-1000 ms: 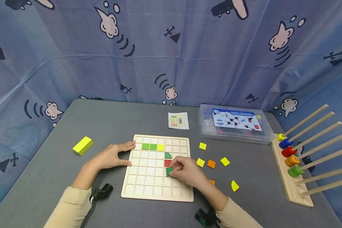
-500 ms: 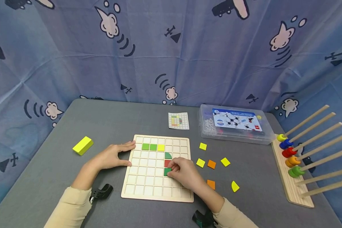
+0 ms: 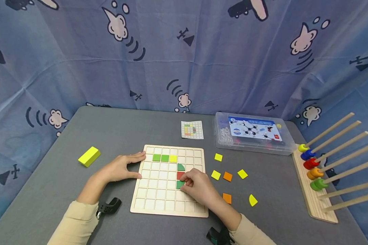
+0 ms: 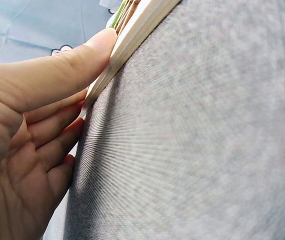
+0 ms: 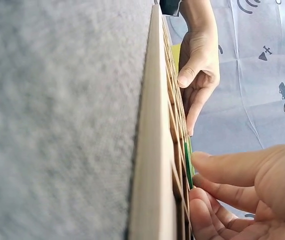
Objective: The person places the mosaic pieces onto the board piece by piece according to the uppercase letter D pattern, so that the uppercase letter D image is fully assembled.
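Observation:
A square wooden grid board (image 3: 169, 214) lies on the grey table. My left hand (image 3: 122, 166) rests at its left side, fingers extended, with the thumb (image 4: 101, 44) against the board's edge in the left wrist view. Over the board's right half, my right hand (image 3: 199, 185) has its thumb and index finger at a dark green tile (image 3: 180, 184), pinching it down in its cell. That tile is partly hidden by the fingers. Just above it are a red tile (image 3: 180, 175) and a green quarter-circle tile (image 3: 181, 167). Two green tiles (image 3: 161, 158) and a yellow tile (image 3: 173, 158) fill cells near the top.
Right of the board lie several loose yellow tiles (image 3: 215, 175), two orange tiles (image 3: 227, 176) and a yellow quarter-circle (image 3: 253, 200). A pattern card (image 3: 192, 130) and a clear plastic box (image 3: 254, 132) stand behind. A peg rack (image 3: 314, 187) is far right, a yellow block (image 3: 89, 156) left.
The dark green tile has shifted slightly left into line under the red tile, with my right hand following. Since half a second ago the fingers have barely moved. The left hand stays put.

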The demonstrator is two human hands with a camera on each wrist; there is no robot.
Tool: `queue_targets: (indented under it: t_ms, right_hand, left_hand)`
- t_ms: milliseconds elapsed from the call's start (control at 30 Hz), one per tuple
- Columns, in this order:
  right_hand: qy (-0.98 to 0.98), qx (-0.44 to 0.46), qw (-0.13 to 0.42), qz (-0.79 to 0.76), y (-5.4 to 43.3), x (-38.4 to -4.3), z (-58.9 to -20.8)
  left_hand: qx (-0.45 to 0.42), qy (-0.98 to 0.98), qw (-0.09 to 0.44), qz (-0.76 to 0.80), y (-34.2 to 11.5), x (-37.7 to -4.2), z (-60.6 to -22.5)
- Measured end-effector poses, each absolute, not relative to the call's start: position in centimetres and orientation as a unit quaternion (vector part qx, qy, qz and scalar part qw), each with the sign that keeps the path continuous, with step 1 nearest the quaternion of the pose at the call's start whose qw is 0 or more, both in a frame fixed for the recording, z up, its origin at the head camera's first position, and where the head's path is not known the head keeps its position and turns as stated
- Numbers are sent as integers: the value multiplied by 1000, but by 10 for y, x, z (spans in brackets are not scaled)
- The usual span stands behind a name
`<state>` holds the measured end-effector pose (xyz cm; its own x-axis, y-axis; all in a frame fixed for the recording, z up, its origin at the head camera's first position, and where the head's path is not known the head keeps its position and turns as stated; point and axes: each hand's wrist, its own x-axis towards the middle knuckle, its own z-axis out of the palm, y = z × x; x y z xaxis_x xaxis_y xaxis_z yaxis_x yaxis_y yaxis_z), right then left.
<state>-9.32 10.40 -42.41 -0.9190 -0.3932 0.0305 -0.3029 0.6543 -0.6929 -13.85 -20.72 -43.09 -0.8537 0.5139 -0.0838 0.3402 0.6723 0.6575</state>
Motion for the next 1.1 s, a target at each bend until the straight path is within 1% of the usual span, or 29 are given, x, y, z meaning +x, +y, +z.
queue_targets:
  t_ms: [300, 567, 767, 867, 1100]
  right_hand:
    - [902, -176, 70, -387, 111, -91, -416]
    - [896, -185, 87, -395, 130, -89, -410]
    - [897, -183, 105, -389, 155, -86, -408]
    - [902, -179, 101, -380, 171, -85, -407]
    - [921, -128, 97, -356, 210, -78, -401]
  left_hand:
    - [240, 905, 128, 327, -209, -138, -432]
    - [240, 905, 129, 326, -208, -138, -431]
    - [244, 907, 120, 322, -209, -139, -433]
    - [243, 906, 121, 324, -209, -139, -434]
    - [241, 904, 132, 328, -208, -140, -433]
